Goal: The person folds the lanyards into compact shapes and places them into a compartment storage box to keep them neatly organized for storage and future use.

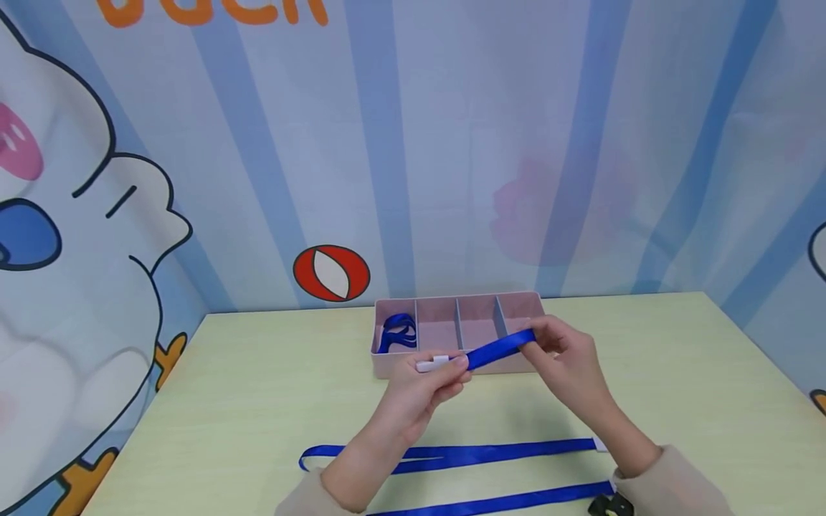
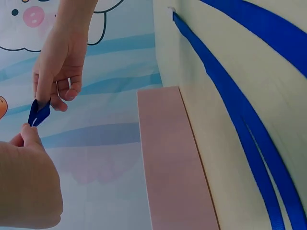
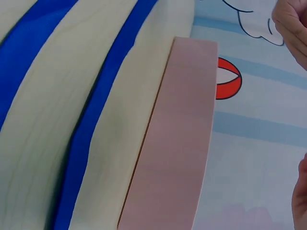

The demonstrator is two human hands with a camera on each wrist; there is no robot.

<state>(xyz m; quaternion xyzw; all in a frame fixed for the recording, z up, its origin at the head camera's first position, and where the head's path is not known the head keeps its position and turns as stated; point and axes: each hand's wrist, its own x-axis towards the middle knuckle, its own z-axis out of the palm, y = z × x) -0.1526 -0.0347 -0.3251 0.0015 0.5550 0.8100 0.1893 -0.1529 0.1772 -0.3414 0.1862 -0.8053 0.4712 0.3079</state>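
A blue ribbon lanyard [image 1: 495, 351], its strap folded into a short length, is stretched between both hands above the front of the box. My left hand [image 1: 426, 394] pinches its left end beside a white clip [image 1: 434, 364]. The fingers of my right hand [image 1: 574, 365] pinch the right end. In the left wrist view, the left hand [image 2: 29, 184] and right hand [image 2: 62, 67] meet at the blue strap [image 2: 38, 114]. Only parts of the left hand [image 3: 293, 28] and right hand [image 3: 300, 196] show at the right wrist view's edge.
Behind the hands stands a pink divided box [image 1: 387, 367], with a coiled blue lanyard [image 1: 399, 331] in its leftmost compartment. Two more blue lanyards [image 1: 510, 451] [image 1: 503, 503] lie stretched across the table [image 1: 258, 387] nearer me. A black object [image 1: 609, 505] sits by the right sleeve.
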